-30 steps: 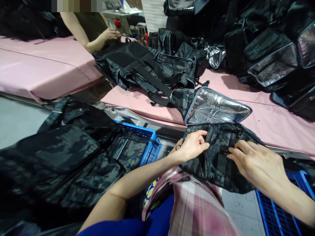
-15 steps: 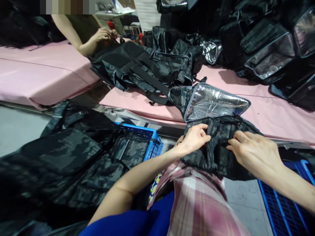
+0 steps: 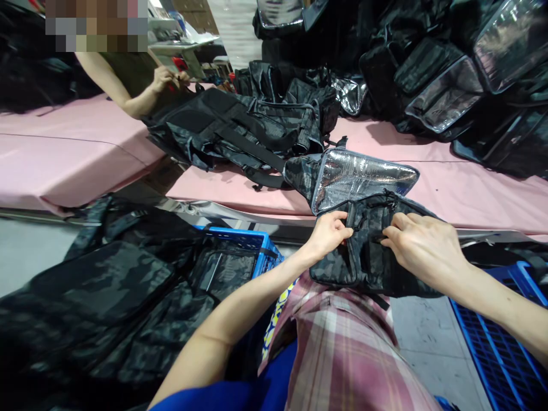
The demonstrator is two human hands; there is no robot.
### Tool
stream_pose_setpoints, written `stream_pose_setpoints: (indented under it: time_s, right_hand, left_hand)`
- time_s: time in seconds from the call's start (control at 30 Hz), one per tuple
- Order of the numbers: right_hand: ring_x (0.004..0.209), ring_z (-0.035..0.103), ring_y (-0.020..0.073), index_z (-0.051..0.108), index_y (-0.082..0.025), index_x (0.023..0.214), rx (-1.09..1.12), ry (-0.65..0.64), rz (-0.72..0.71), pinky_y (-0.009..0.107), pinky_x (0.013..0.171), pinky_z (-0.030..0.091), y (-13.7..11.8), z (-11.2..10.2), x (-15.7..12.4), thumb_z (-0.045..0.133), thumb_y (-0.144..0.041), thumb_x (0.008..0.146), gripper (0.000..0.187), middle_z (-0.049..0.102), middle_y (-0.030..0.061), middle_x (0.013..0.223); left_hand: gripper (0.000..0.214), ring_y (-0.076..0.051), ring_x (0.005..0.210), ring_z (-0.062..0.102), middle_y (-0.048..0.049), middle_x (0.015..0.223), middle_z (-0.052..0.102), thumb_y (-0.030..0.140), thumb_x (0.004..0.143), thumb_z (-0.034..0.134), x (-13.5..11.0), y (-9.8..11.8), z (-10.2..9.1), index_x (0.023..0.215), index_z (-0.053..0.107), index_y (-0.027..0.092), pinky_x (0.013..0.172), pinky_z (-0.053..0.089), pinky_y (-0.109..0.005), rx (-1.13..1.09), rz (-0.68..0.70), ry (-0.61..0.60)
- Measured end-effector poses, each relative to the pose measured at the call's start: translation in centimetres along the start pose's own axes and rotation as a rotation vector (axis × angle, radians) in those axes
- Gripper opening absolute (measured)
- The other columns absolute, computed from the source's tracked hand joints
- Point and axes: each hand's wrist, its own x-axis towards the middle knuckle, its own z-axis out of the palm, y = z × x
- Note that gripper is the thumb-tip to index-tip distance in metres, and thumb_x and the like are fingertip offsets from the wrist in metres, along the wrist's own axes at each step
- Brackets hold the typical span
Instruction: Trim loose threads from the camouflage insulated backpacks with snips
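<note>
A dark camouflage bag [image 3: 336, 267] lies at the near edge of the pink-covered table [image 3: 466, 202], adjoining a silver-lined panel [image 3: 363, 176]. The left hand [image 3: 327, 233] pinches a raised seam; the right hand's [image 3: 423, 242] bent fingers grasp the front fabric.

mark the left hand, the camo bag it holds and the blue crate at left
left hand [image 3: 327, 234], head view, its middle
camo bag [image 3: 371, 257], head view, middle of upturned side
blue crate [image 3: 242, 238], head view, far wall

The scene is viewed by one head-worn camera, angled forward and down; the fingers [image 3: 393, 233] are seen close, the pink desk [image 3: 479, 197] beyond.
</note>
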Motion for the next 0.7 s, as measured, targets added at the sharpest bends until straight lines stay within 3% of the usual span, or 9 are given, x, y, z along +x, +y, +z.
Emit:
stream_pose_setpoints:
  time_s: [0.2,0.27,0.33,0.4,0.47,0.53,0.6,0.7]
  right_hand:
    - [0.069,0.054,0.0161,0.062,-0.017,0.068,0.105,-0.02,-0.007,0.029,0.055,0.027,-0.8,-0.3,0.5,0.048,-0.021,0.084,0.022,0.059,0.0066,0.075]
    - [0.07,0.056,0.0153,0.064,-0.018,0.072,0.314,0.026,0.031,0.028,0.057,0.032,0.8,-0.3,-0.1,0.049,-0.027,0.085,0.021,0.061,0.0046,0.078]
    - [0.076,0.058,0.0155,0.065,-0.02,0.082,0.606,0.166,0.138,0.027,0.065,0.039,3.2,0.7,-1.4,0.052,-0.036,0.084,0.021,0.063,0.0035,0.084]
    - [0.085,0.059,0.017,0.064,-0.02,0.092,0.883,0.332,0.336,0.029,0.076,0.042,5.5,3.3,-3.6,0.056,-0.045,0.08,0.028,0.065,0.0047,0.091]
    - [0.092,0.059,0.0201,0.061,-0.021,0.099,1.057,0.369,0.606,0.032,0.081,0.043,6.6,7.7,-6.1,0.061,-0.049,0.073,0.038,0.064,0.0068,0.101]
    - [0.088,0.059,0.0224,0.059,-0.02,0.106,1.127,0.31,0.802,0.034,0.077,0.045,6.2,12.7,-8.3,0.065,-0.053,0.065,0.053,0.065,0.0082,0.1]
    - [0.079,0.06,0.0239,0.061,-0.015,0.101,1.068,0.193,0.961,0.036,0.072,0.045,4.9,16.8,-9.6,0.063,-0.057,0.062,0.057,0.065,0.0089,0.086]
    - [0.076,0.061,0.0243,0.061,-0.016,0.105,0.953,0.106,1.041,0.035,0.067,0.044,2.8,19.2,-9.2,0.057,-0.061,0.066,0.06,0.065,0.0071,0.081]
  left_hand:
    - [0.047,-0.006,0.044,0.045,0.01,0.046,0.047,0.017,0.061,0.062,0.0,0.0,-0.2,0.106,0.055,0.007,0.053,0.037,-0.02,-0.057,-0.018,-0.009]
    - [0.048,-0.006,0.044,0.044,0.0101,0.047,0.047,0.019,0.059,0.064,0.4,-0.5,-1.2,0.105,0.055,0.006,0.052,0.036,-0.02,-0.082,-0.02,0.017]
    - [0.048,-0.005,0.044,0.042,0.0099,0.047,0.047,0.022,0.056,0.066,1.1,-1.5,-2.9,0.101,0.056,0.006,0.052,0.035,-0.019,-0.092,-0.021,0.09]
    - [0.046,-0.005,0.043,0.041,0.0094,0.047,0.046,0.024,0.053,0.066,1.7,-3.1,-4.8,0.096,0.058,0.006,0.05,0.033,-0.019,-0.093,-0.045,0.169]
    - [0.045,-0.005,0.042,0.039,0.0091,0.046,0.045,0.025,0.051,0.066,1.9,-5.0,-6.7,0.092,0.059,0.006,0.047,0.031,-0.019,-0.097,-0.105,0.217]
    - [0.047,-0.005,0.041,0.039,0.0096,0.044,0.043,0.027,0.05,0.067,1.6,-6.8,-7.9,0.091,0.059,0.006,0.046,0.031,-0.019,-0.108,-0.166,0.234]
    - [0.049,-0.005,0.041,0.038,0.0107,0.043,0.041,0.029,0.049,0.069,1.1,-8.3,-8.5,0.092,0.058,0.007,0.047,0.033,-0.02,-0.111,-0.203,0.241]
    - [0.052,-0.005,0.041,0.039,0.0111,0.043,0.041,0.031,0.048,0.072,0.4,-9.3,-8.4,0.092,0.058,0.008,0.047,0.033,-0.019,-0.105,-0.213,0.247]
